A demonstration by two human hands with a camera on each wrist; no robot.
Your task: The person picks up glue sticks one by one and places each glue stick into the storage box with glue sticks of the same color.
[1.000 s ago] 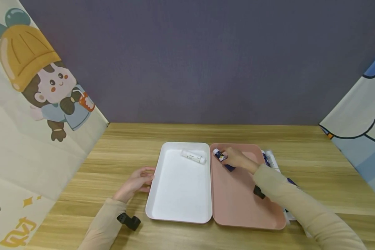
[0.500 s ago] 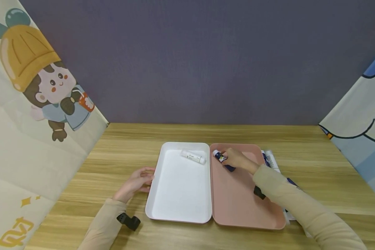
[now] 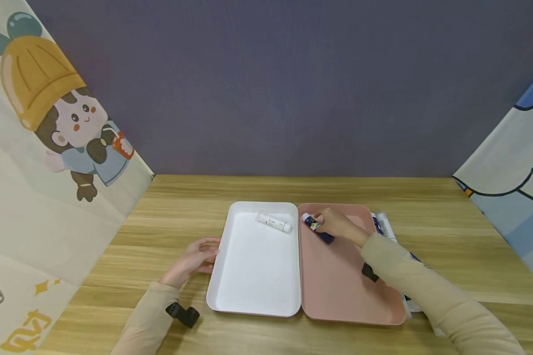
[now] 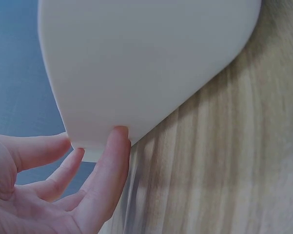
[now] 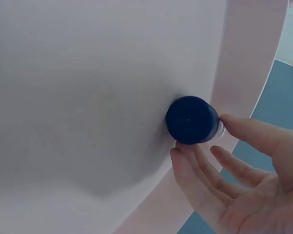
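Note:
In the head view my right hand (image 3: 335, 223) reaches into the back left corner of the pink tray (image 3: 337, 291). It pinches a dark blue glue stick (image 3: 325, 237) with a white end between thumb and fingers. The right wrist view shows the stick's round blue end (image 5: 189, 120), with fingertips on both sides. My left hand (image 3: 194, 259) rests its fingertips against the left outer wall of the white tray (image 3: 253, 276); the left wrist view shows that wall (image 4: 136, 63) too. A white and clear glue stick (image 3: 274, 223) lies at the back of the white tray.
Both trays stand side by side on a wooden table (image 3: 182, 202). Beyond the pink tray's right edge lie a white tube (image 3: 386, 228) and several blue and white items, partly hidden by my right sleeve. A dark upright panel (image 3: 302, 98) closes the back.

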